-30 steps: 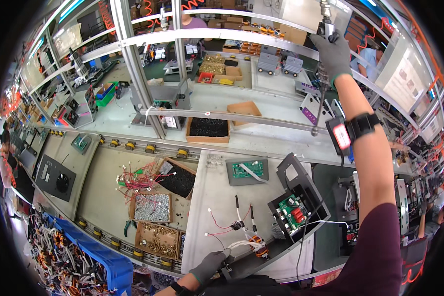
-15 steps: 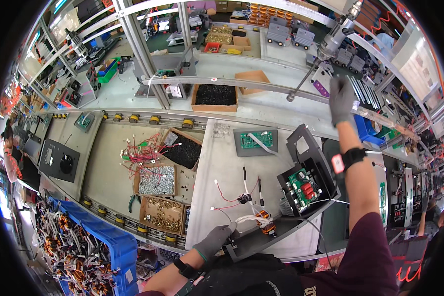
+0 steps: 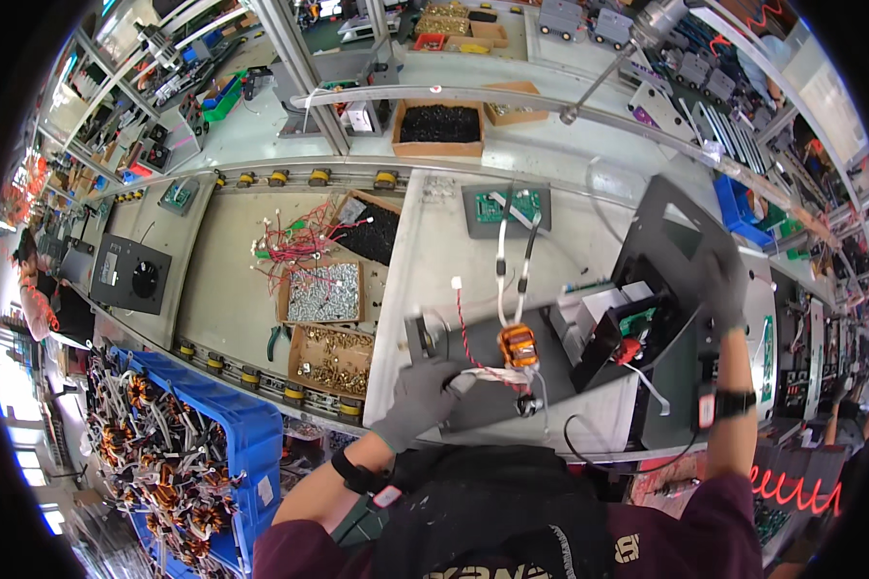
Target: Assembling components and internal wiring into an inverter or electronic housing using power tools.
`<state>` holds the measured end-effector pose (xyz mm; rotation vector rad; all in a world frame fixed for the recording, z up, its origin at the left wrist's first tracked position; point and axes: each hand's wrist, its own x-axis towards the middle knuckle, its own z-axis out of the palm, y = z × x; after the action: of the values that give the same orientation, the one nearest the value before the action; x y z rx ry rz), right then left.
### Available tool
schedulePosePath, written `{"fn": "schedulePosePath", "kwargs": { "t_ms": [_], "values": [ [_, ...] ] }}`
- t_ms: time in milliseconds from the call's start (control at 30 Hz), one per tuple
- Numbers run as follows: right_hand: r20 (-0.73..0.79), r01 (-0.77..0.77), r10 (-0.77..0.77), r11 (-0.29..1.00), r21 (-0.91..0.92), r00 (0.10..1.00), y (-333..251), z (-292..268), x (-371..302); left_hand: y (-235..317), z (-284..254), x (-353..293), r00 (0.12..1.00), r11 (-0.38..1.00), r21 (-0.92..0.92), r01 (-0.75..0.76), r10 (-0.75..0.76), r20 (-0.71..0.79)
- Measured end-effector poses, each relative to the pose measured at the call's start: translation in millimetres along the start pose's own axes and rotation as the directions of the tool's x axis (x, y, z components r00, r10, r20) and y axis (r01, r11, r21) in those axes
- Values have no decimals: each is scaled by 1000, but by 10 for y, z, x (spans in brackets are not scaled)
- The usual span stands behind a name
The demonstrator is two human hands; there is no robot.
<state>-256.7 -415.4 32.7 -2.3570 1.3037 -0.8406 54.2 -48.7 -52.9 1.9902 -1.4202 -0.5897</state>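
A dark metal case (image 3: 589, 381) with circuit boards inside lies tilted on the pale work surface in front of me. My right hand (image 3: 722, 285), gloved in grey and blurred, grips the edge of its raised side panel (image 3: 661, 232). My left hand (image 3: 417, 398), also gloved, is closed round a white wire bundle (image 3: 468, 378) at the case's near left side. The bundle leads to an orange-wound coil (image 3: 518, 345) over the case's flat part. From the coil, white and black leads stretch away from me, and a red twisted wire ends in a white connector (image 3: 457, 284).
Beyond the case lies a green circuit board (image 3: 507, 207) on a dark plate. Left are boxes of silver screws (image 3: 323, 292), brass parts (image 3: 333, 359) and black parts (image 3: 369, 236). A blue crate (image 3: 251, 444) holds coils. A power screwdriver (image 3: 618, 58) hangs at the upper right.
My right hand has come down from beside the hanging screwdriver to the case's panel. The case has turned and tipped, with the coil shifting along. My view has moved too.
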Motion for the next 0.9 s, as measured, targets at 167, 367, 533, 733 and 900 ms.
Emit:
{"fn": "schedulePosePath", "kwargs": {
  "t_ms": [167, 367, 533, 733, 900],
  "values": [
    [-232, -253, 361, 885, 392, 903, 186, -23, -2020, -476, -89, 133, 982, 951, 245, -191, 186, 41],
    [-134, -481, 465, 869, -119, 875, 189, 167, -3927, -693, 18, -59, 925, 848, 370, -380, 333, 185],
    [160, -682, 916, 149, 716, 369, 151, 564, -4594, -737, 213, -142, 842, 775, 343, -530, 434, 320],
    [292, -706, 908, 5, 708, 300, -144, 644, -3725, -772, 373, 433, 833, 736, 395, -550, 516, 199],
    [243, -631, 892, 59, 774, 381, 483, 923, -3373, -599, 399, 689, 867, 746, 455, -486, 478, 141]
  ]
}}
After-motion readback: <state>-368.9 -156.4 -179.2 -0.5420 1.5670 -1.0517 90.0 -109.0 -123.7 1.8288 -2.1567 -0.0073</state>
